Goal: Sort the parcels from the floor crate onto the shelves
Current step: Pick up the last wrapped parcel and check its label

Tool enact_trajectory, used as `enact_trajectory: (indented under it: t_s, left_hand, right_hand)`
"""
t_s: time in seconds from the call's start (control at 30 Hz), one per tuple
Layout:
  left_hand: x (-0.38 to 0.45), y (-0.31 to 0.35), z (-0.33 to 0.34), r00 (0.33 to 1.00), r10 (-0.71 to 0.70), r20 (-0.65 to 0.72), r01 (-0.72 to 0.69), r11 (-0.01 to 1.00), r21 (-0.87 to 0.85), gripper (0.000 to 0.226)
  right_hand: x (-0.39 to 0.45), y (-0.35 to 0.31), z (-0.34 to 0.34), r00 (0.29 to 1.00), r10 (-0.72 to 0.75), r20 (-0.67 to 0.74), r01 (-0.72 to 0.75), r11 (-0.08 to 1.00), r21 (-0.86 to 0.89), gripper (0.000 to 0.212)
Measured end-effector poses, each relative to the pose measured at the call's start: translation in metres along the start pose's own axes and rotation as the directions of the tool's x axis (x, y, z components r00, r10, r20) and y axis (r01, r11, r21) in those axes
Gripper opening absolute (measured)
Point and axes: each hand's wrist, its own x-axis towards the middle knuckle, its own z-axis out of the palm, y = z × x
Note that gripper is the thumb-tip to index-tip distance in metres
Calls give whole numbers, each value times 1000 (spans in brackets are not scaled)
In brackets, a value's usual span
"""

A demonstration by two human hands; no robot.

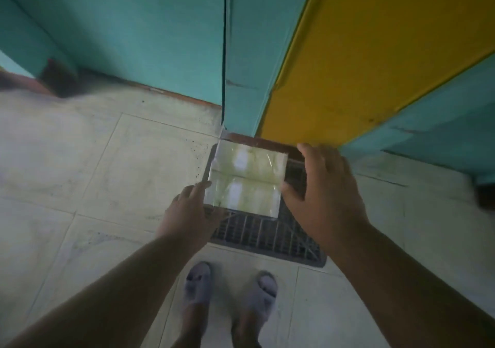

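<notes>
A pale, shiny, tape-wrapped parcel (pixel 245 179) hangs over the dark grated floor crate (pixel 265 234), which sits on the tiles in front of my feet. My left hand (pixel 188 210) presses the parcel's left edge with fingers spread. My right hand (pixel 322 187) holds the parcel's right edge, thumb on its near corner. The parcel is level, held between both hands above the crate. The crate's far part is hidden behind the parcel.
Turquoise shelf panels (pixel 150 31) and a yellow panel (pixel 380 48) rise right behind the crate. Pale floor tiles (pixel 88 176) stretch to the left. My feet in grey slippers (pixel 230 291) stand just behind the crate. A dark object (pixel 486 195) lies at the right edge.
</notes>
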Motion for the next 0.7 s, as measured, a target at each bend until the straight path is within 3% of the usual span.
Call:
enact_trajectory:
  t_s: [0.2, 0.37, 0.53, 0.7]
  left_hand:
    - [90, -96, 104, 992, -100, 81, 100, 995, 7, 82]
    - [117, -115, 154, 984, -135, 116, 146, 985, -94, 46]
    - [101, -93, 144, 983, -147, 112, 169, 959, -228, 42]
    - [55, -54, 76, 972, -148, 183, 219, 855, -470, 18]
  right_hand:
    - [35, 41, 165, 972, 126, 200, -123, 992, -25, 74]
    - [41, 51, 240, 907, 186, 379, -200, 980, -3, 86]
    - [38, 50, 237, 877, 265, 401, -346, 927, 145, 88]
    - [14, 41, 153, 871, 269, 411, -372, 908, 193, 71]
